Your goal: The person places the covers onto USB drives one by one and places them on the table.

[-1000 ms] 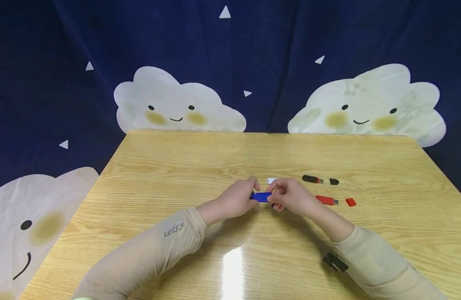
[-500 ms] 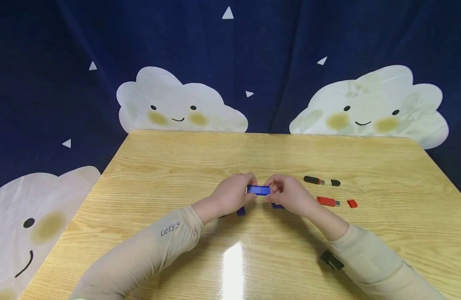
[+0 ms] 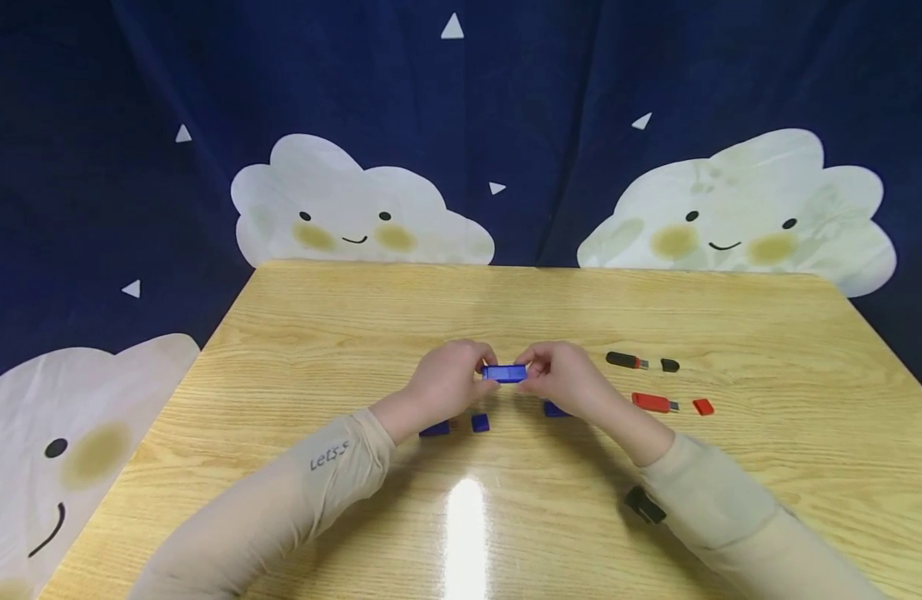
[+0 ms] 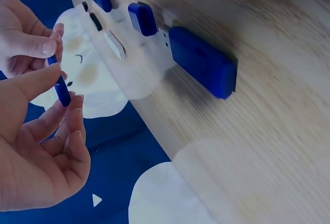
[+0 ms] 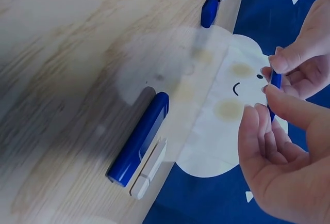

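Behind the far edge of the table (image 3: 341, 333) we see a dark blue curtain (image 3: 536, 100) with smiling clouds. Raised above the table, between its left and right edges, is a flat blue piece (image 3: 504, 373). The left hand (image 3: 446, 379) pinches one end of it between thumb and fingers, and the right hand (image 3: 569, 379) pinches the other end.

Toward the right edge we find a black USB stick (image 3: 623, 360) with its black cap (image 3: 669, 365) lying apart, and, closer to the near edge, a red USB stick (image 3: 650, 402) beside a red cap (image 3: 704, 407). Below the left wrist lies a blue USB stick (image 4: 203, 61), near its blue cap (image 4: 143, 19). Below the right hand we notice another blue stick (image 3: 556, 409), with a white stick (image 5: 148, 170) just beside it, on the far-edge side.
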Demonstrator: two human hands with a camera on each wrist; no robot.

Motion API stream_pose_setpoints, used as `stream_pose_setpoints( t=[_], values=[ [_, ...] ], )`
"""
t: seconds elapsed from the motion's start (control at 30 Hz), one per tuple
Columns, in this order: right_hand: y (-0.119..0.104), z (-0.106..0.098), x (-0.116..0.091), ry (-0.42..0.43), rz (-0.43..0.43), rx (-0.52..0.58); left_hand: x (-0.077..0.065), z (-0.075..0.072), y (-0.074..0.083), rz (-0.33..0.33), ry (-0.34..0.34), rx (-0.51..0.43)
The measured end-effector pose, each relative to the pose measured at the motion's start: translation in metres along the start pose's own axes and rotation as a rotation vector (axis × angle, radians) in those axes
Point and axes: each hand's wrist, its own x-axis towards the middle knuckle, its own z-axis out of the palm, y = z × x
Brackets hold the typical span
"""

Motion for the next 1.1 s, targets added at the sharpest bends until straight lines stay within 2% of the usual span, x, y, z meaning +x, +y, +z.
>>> stream_pose_setpoints(
  t=[0.27,0.5,0.67,0.9,1.1],
  values=[
    [-0.006,0.009,0.008,-0.001,-0.006,0.022,-0.002,-0.002,-0.009,-0.017,0.025,0.058],
    [-0.009,0.014,0.015,0.000,-0.004,-0.017,-0.002,-0.001,-0.017,-0.021,0.029,0.129],
    [-0.012,0.016,0.022,-0.003,-0.012,-0.005,-0.001,-0.001,-0.022,-0.054,0.020,0.135],
    [-0.017,0.021,0.026,-0.025,-0.003,0.020,0.000,-0.003,-0.029,-0.118,0.020,0.097],
    [-0.020,0.023,0.032,-0.052,0.011,0.006,0.001,-0.003,-0.036,-0.087,0.051,0.150]
  ],
)
